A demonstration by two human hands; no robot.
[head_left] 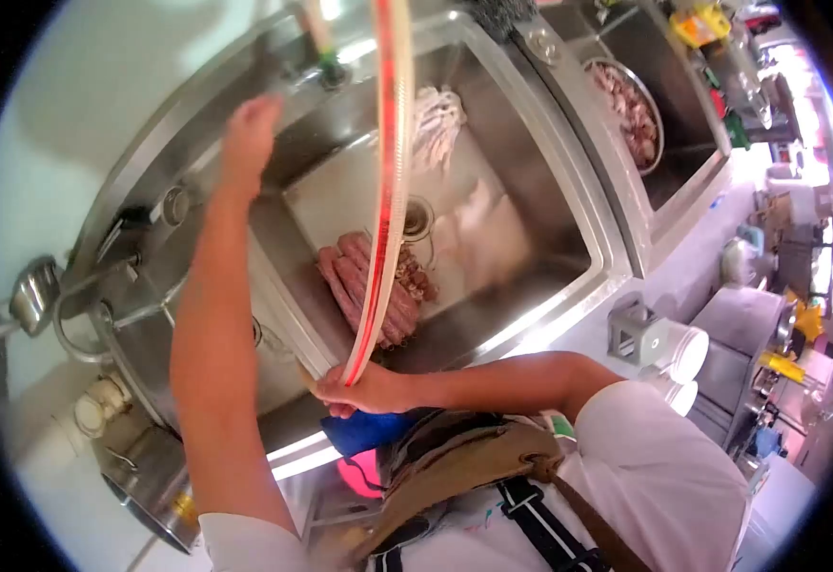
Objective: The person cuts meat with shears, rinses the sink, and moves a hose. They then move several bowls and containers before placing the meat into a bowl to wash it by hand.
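My right hand [367,386] is closed around a clear hose with a red stripe [388,143], near the sink's front edge. The hose runs up past the top of the view. My left hand [253,138] is stretched out over the back left part of the sink, near the tap fittings [331,69]; motion blurs its fingers. In the metal sink [521,124] lies a pile of long pink pieces of meat [364,286], partly behind the hose. Pale whitish pieces [437,124] lie farther back. The drain [417,217] shows between the two piles.
A second basin at the right holds a round bowl of cut meat [634,114]. Left of the middle sink is another basin [293,419]. A metal pot [154,481] stands at lower left, and white containers [681,355] stand at the right. A metal scoop [35,294] is at far left.
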